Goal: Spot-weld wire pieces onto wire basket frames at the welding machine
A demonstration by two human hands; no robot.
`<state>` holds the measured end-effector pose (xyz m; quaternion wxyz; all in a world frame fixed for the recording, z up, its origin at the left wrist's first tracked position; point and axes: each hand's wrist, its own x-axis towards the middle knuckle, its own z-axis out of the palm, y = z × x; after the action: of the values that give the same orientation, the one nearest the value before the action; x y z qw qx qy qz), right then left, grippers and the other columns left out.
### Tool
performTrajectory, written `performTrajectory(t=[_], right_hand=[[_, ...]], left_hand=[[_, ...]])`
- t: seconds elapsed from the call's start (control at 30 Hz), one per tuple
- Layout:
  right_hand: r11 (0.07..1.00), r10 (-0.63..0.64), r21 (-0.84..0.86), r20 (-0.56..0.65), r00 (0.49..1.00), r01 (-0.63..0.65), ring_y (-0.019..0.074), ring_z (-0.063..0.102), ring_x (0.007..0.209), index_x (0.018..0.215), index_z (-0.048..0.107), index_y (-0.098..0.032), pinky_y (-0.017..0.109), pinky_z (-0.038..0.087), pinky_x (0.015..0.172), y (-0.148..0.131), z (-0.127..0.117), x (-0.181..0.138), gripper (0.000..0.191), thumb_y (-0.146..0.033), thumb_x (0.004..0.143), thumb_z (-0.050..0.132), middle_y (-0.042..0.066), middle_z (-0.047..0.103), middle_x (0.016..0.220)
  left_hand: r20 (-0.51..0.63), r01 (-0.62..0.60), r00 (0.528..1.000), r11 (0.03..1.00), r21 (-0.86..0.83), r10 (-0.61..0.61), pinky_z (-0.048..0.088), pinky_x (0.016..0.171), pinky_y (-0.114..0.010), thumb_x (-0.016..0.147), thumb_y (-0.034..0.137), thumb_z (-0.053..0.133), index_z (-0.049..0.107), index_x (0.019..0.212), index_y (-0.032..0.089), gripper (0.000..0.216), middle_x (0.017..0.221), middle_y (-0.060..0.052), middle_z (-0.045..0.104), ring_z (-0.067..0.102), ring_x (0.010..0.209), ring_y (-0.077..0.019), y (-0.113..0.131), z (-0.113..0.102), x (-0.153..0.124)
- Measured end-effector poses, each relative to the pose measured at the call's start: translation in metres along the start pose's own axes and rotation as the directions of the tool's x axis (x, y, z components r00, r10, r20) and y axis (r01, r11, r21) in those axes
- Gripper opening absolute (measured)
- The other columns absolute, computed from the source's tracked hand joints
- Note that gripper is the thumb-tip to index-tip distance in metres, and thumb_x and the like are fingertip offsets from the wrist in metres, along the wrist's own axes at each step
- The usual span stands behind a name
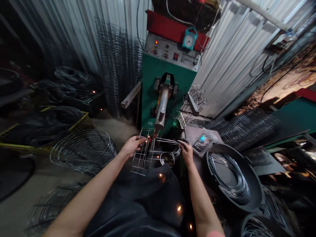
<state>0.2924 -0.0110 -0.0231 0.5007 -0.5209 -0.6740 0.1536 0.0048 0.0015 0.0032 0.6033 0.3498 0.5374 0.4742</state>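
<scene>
My left hand is closed on the upper left part of a wire rack, a grid of thin metal rods. On the other side my right hand pinches the end of a thin wire piece, which reaches left to the rack. Both meet below the cylindrical arm of a spot welding machine, at its electrode tip. Orange sparks fly around the tip and down over the dark apron on my lap. Whether the wire and rack are joined cannot be seen.
Behind stands the green machine cabinet with a teal clock. Wire coils lie in a black basin at right. Wire rings and a yellow crate are at left. Stacked wire grids lean behind.
</scene>
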Motion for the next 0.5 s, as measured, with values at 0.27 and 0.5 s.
performTrajectory(t=[0.27,0.5], right_hand=[[0.969,-0.025,-0.239,0.172,0.985,0.066,0.0182,0.055,0.08,0.096,0.069,-0.026,0.032,0.042,0.074,-0.011,-0.033,-0.038,0.024,-0.04,0.08,0.058,0.004,0.061,0.083],[0.971,-0.055,-0.219,0.184,0.981,0.096,0.0184,0.056,0.081,0.087,0.067,-0.024,0.033,0.041,0.077,-0.018,-0.021,-0.023,0.021,-0.035,0.086,0.049,0.004,0.063,0.082]], left_hand=[[-0.004,-0.027,1.0,0.991,-0.132,0.027,0.023,0.036,-0.018,0.046,0.033,0.076,0.057,0.066,0.013,0.034,0.048,0.006,0.042,0.035,0.039,-0.0054,0.001,0.009,-0.013],[-0.131,-0.113,0.986,0.993,-0.038,0.107,0.026,0.04,-0.016,0.048,0.041,0.073,0.061,0.076,0.013,0.042,0.06,0.001,0.054,0.041,0.047,-0.0061,-0.002,0.008,-0.014]])
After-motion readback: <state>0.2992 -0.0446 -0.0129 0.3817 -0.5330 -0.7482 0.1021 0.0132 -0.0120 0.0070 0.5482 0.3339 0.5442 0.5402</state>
